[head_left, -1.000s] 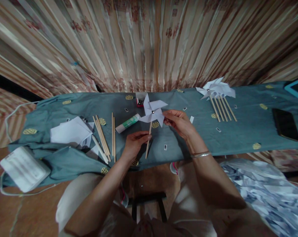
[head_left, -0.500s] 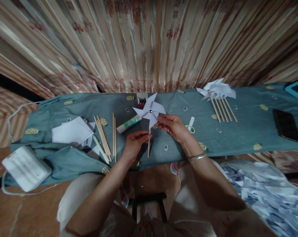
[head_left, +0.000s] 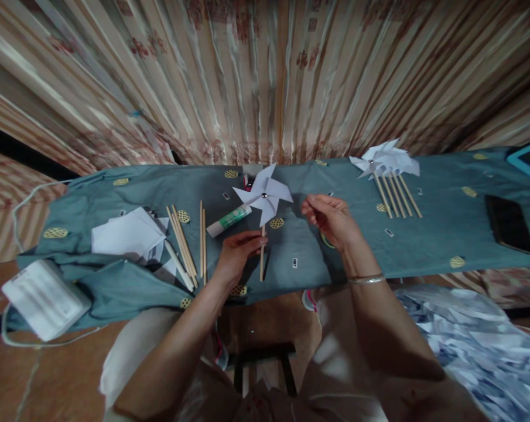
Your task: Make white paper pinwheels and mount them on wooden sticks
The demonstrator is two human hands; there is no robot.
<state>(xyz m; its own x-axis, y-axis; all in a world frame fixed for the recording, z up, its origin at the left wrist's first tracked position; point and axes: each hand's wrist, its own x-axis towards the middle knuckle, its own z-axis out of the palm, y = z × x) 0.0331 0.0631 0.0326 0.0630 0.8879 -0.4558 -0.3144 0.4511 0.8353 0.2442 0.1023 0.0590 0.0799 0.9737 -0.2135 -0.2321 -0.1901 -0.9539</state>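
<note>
A white paper pinwheel (head_left: 271,193) with a shiny round pin at its centre stands over the middle of the table, its wooden stick (head_left: 262,258) pointing toward me. My left hand (head_left: 239,251) is closed on that stick just below the blades, thumb and fingers pinching it. To the right of the blades and apart from them is my right hand (head_left: 330,220), its fingers curled together with nothing visible in them. A green and white glue stick (head_left: 229,220) lies left of the pinwheel. Behind the blades a small red box (head_left: 248,181) is partly hidden.
Loose wooden sticks (head_left: 182,241) and a stack of white paper (head_left: 122,234) lie at the left, near a white power strip (head_left: 47,300). Several finished pinwheels (head_left: 392,161) rest at the right, beside a dark phone (head_left: 509,224). A bag of paper pieces (head_left: 475,346) stands low right.
My right hand has let go of the pinwheel's blade and moved right, away from it. The pinwheel has shifted slightly left, still in my left hand.
</note>
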